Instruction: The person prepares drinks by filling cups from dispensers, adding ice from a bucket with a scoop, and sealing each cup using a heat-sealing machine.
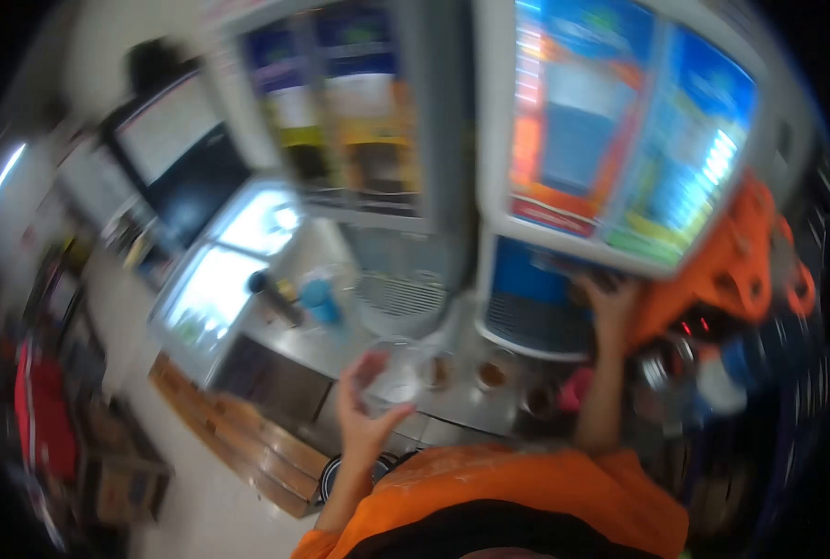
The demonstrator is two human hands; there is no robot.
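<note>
My left hand (366, 396) curls its thumb and fingers around a clear cup (398, 377) above the counter. On the right, my right hand (610, 296) reaches under the front of a drink dispenser (578, 130) with lit orange, blue and green panels; motion blur hides its fingers, and I cannot tell what they hold. Below that dispenser's blue recess (527, 279), a cup with brownish contents (491, 374) stands on the counter, and another cup (439, 371) stands close beside my left hand's cup.
A second dispenser (368, 112) with a grey drip tray (401, 296) stands left of centre. Near it are a blue cup (320, 300) and a dark cylinder (273, 296). A wooden bench (238, 438) lies lower left, an orange holed object (736, 256) at right.
</note>
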